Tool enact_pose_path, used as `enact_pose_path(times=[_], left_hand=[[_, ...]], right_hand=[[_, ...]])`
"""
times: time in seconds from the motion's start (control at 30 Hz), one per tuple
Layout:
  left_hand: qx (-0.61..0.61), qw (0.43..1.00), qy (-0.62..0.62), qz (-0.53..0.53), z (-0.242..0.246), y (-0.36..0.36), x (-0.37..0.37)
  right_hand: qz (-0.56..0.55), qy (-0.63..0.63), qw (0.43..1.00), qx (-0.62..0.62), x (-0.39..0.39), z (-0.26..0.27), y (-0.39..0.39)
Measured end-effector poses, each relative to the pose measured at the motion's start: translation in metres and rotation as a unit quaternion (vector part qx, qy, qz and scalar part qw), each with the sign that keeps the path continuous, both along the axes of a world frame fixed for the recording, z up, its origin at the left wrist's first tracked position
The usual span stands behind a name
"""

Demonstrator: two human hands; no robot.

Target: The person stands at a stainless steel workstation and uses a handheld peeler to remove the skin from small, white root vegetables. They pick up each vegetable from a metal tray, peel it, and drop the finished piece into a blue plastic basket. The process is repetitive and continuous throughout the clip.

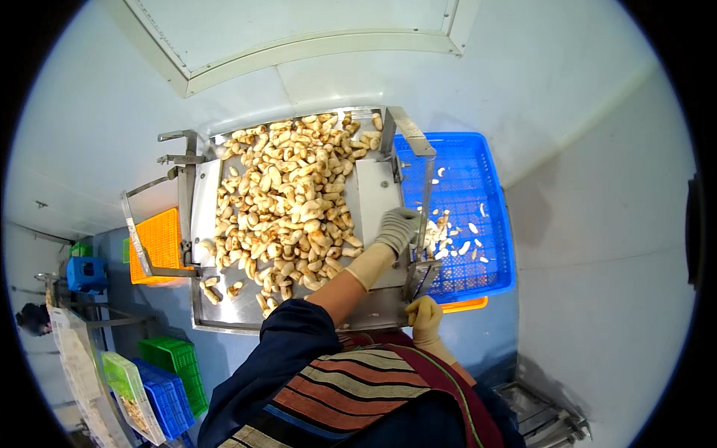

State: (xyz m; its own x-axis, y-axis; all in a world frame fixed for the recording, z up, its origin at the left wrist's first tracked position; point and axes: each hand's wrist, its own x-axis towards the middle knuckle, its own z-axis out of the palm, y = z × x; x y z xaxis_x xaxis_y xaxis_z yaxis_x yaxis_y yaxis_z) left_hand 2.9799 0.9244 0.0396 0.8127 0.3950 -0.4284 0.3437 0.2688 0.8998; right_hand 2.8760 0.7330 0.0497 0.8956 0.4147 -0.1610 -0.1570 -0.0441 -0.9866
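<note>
A large heap of pale mushrooms (291,190), some with brown patches, covers the stainless-steel table (235,313). My left hand (397,228), in a striped knit glove, reaches over a white board (378,193) on the table's right side. Its fingers are at a hinged metal cutter frame (427,196); whatever they hold is hidden. My right hand (425,318), in a cream glove, is curled at the table's front right corner, just below the frame's lower end; its grip is unclear. Beyond the frame, cut pieces (440,238) lie in a blue perforated crate (476,168).
A second metal frame (185,207) and white board (205,207) stand on the left side, above an orange crate (157,241). Green crates (179,364), blue crates (162,397) and a blue stool (88,274) are at lower left. A person (33,319) is at far left. Walls rise behind and right.
</note>
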Motion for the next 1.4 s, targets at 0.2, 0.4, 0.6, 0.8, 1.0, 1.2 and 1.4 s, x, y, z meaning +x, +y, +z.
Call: enact_pose_path(times=[0.2, 0.4, 0.6, 0.8, 1.0, 1.2, 1.4], left_hand=[[0.481, 0.855, 0.011, -0.19, 0.014, 0.06, 0.001], [0.761, 0.505, 0.123, -0.388, 0.013, 0.118, -0.04], [0.698, 0.571, 0.159, -0.402, 0.012, 0.133, -0.032], [0.523, 0.847, 0.053, -0.082, 0.008, 0.129, -0.05], [0.668, 0.617, 0.237, -0.341, 0.042, 0.1, -0.039], [0.681, 0.663, 0.206, -0.233, -0.011, 0.111, -0.043], [0.435, 0.899, 0.051, 0.011, 0.031, 0.086, -0.035]], right_hand=[[-0.003, 0.02, 1.0, 0.01, 0.002, 0.001, -0.005], [0.014, 0.01, 1.0, 0.014, 0.001, -0.003, -0.003], [0.018, 0.022, 1.0, 0.01, 0.003, 0.0, -0.004], [0.016, 0.008, 1.0, 0.01, 0.0, 0.002, -0.004], [0.014, 0.012, 1.0, -0.008, -0.002, 0.001, -0.005], [0.032, 0.01, 0.999, 0.004, 0.001, -0.001, -0.002], [0.033, 0.02, 0.999, 0.013, 0.002, 0.0, -0.006]])
